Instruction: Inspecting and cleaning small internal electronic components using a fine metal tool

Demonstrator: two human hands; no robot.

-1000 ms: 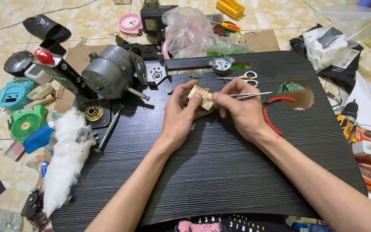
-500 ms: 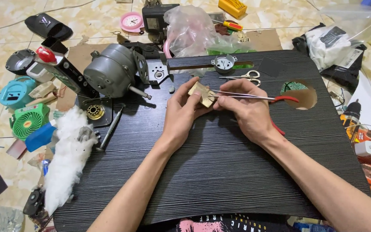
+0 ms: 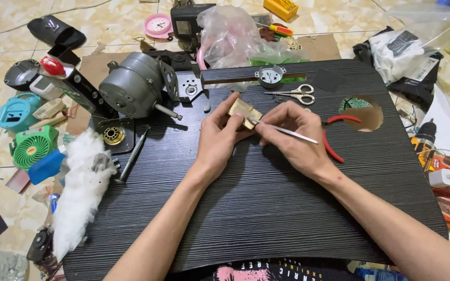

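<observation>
The left hand is clamped on a small brass block; the right hand pinches a thin metal probe at the block's edge, which needs steady, fine pressure.

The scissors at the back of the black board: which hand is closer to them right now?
Right. The right hand sits just below the scissors, holding a thin metal tool. The left hand is farther left, gripping the small brass part.

A black wood-grain board sits on a tiled floor. On the board lie a grey motor, a screwdriver, scissors, red-handled pliers and a tuft of white stuffing; a round hole opens near its right edge
</observation>
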